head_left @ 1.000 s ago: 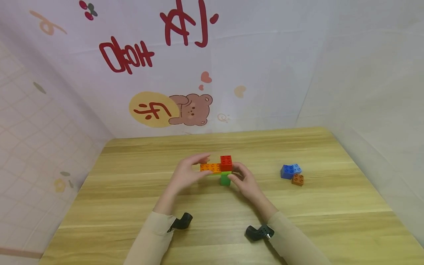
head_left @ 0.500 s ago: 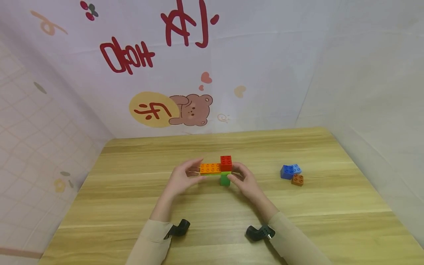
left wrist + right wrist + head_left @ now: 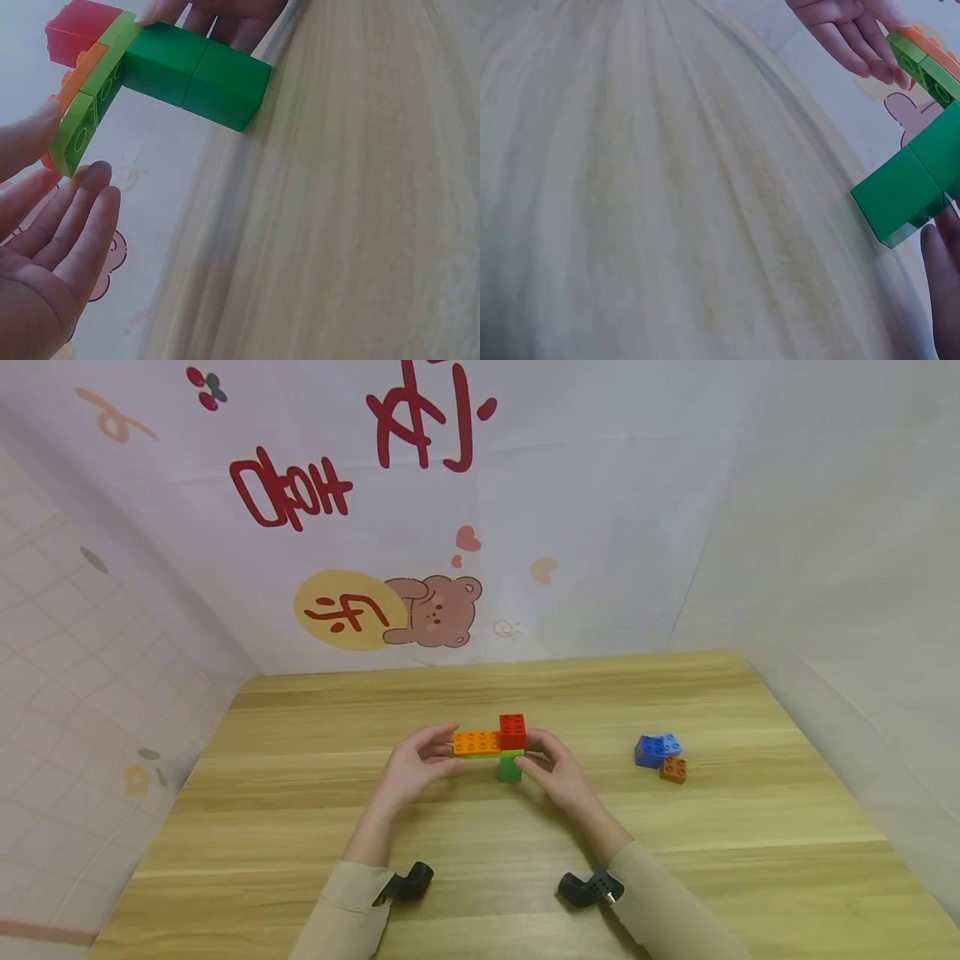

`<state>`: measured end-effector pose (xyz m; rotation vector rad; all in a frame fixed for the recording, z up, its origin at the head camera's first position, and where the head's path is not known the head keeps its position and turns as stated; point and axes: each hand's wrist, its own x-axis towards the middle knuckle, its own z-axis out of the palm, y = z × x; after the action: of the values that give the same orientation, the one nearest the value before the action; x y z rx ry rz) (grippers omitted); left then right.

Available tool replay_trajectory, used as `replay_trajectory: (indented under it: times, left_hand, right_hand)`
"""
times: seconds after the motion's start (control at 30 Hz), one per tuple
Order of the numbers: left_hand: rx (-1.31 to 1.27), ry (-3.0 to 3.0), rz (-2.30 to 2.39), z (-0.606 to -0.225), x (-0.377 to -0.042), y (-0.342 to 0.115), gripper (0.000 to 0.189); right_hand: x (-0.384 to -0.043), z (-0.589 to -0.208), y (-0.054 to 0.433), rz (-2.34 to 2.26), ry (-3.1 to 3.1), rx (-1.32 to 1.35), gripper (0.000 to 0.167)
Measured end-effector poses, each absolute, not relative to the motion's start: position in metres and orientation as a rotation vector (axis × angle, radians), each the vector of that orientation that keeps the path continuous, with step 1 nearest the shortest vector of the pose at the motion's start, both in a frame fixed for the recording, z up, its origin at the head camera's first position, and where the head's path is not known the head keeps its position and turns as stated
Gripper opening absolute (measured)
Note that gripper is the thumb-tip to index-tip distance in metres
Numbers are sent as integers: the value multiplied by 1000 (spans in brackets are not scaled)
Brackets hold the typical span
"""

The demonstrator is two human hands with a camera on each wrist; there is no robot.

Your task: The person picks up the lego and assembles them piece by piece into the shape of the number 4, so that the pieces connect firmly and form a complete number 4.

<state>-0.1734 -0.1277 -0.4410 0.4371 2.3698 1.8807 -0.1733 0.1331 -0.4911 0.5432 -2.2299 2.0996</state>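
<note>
A toy brick structure stands upright at the table's middle. Its column of dark green bricks (image 3: 196, 75) carries a lime green layer (image 3: 75, 133) that juts out to the left. On that layer lie a long orange brick (image 3: 476, 742) and, above the column, a red brick (image 3: 512, 727). At the overhanging left end, my left hand (image 3: 409, 772) pinches the orange and lime bricks between thumb and index finger; its other fingers stay extended below. My right hand (image 3: 559, 778) grips the column from the right, near the lime layer, with part of the fingers hidden behind it.
To the right on the wooden table (image 3: 720, 852) lie a dark blue brick (image 3: 649, 752), a light blue brick (image 3: 672, 744) and a brown brick (image 3: 674, 769), close together. A white printed cloth (image 3: 600, 510) hangs behind the table.
My left hand has drawn back leftward from beside the orange brick to its far left end, where it now pinches. My right hand and the structure have stayed in place.
</note>
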Motion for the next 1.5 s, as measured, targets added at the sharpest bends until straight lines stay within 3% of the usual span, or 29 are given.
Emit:
replay_trajectory:
  times: [0.43,0.63,0.93,1.17,1.5]
  left_hand:
    - [416,2344,1905,-446,-174,-126,56]
    - [421,2305,1927,-449,-174,-126,56]
    - [433,2259,1974,-449,-174,-126,57]
    - [410,2242,1986,-448,-174,-126,58]
    - [399,2225,2017,-450,-173,-128,58]
  right_hand:
    - [-170,-495,156,2049,-2234,637,48]
    - [-159,-478,178,1979,-2307,608,49]
    - [-159,-471,231,1422,-2504,586,56]
    - [-157,-453,264,1308,-2496,549,59]
    - [-165,-461,305,1116,-2551,524,63]
